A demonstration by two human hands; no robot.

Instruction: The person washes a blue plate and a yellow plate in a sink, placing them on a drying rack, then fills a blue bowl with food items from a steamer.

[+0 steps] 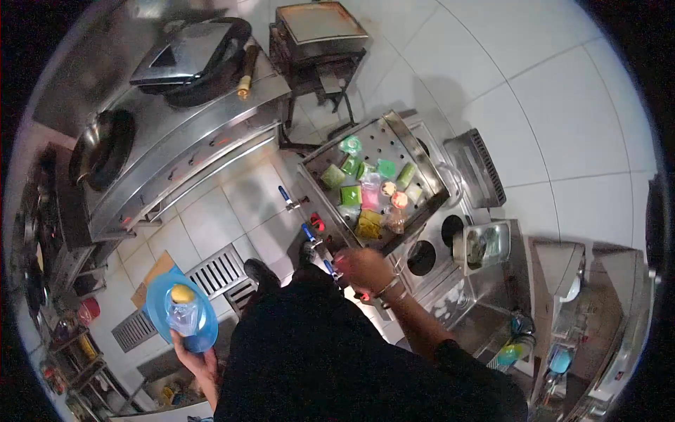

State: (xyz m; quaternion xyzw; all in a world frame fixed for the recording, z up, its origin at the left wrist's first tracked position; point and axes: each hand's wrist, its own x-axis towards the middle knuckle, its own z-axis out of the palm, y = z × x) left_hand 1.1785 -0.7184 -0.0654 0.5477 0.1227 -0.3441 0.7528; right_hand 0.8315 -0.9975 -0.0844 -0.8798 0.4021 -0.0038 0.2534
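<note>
My left hand (193, 359) grips the lower edge of a blue plate (202, 309), held out at my left. On the plate lie a round yellow item (182, 294) and a clear plastic bag (183, 320). My right hand (369, 271) is closed at the front of the steamer, beside a blue-handled valve (307, 231) and others like it in a row. Something reddish shows at its fingertips, but what it holds is hidden. Beyond it, a perforated steel tray (327, 151) bears several green, pink and yellow wrapped packets (350, 195).
On the left, a steel counter (260, 88) carries a wok (105, 148) and a covered pan (186, 60). A square metal stand (320, 32) is at the back. Right of the tray are a metal container (485, 245) and a sink (478, 330). Floor grates (216, 271) lie near my feet.
</note>
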